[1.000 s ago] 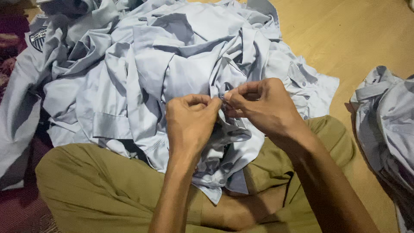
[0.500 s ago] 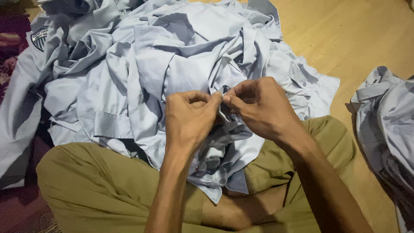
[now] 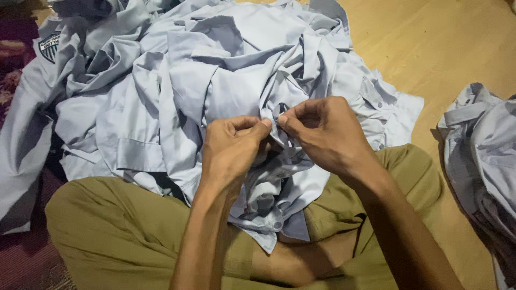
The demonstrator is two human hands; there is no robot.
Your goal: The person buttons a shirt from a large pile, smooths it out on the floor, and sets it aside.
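Observation:
A pale blue shirt [image 3: 252, 86] lies crumpled over my lap and spreads onto the floor ahead. My left hand [image 3: 231, 150] pinches a fold of its fabric between thumb and forefinger. My right hand [image 3: 322, 134] pinches the same fold from the other side, so the fingertips of both hands almost meet near the shirt's button strip. A row of small buttons [image 3: 379, 115] shows on the shirt's right part. What lies between the fingertips is too small to make out.
More pale blue shirts are heaped at the left [image 3: 80, 80], one with a round badge [image 3: 51, 45]. Another pile of the same garments [image 3: 484, 156] sits at the right on the wooden floor [image 3: 441, 48]. My crossed legs in olive trousers [image 3: 118, 231] fill the foreground.
Both hands have stayed pinched on the fold, shifting only slightly; the fingertips have drawn a little closer together.

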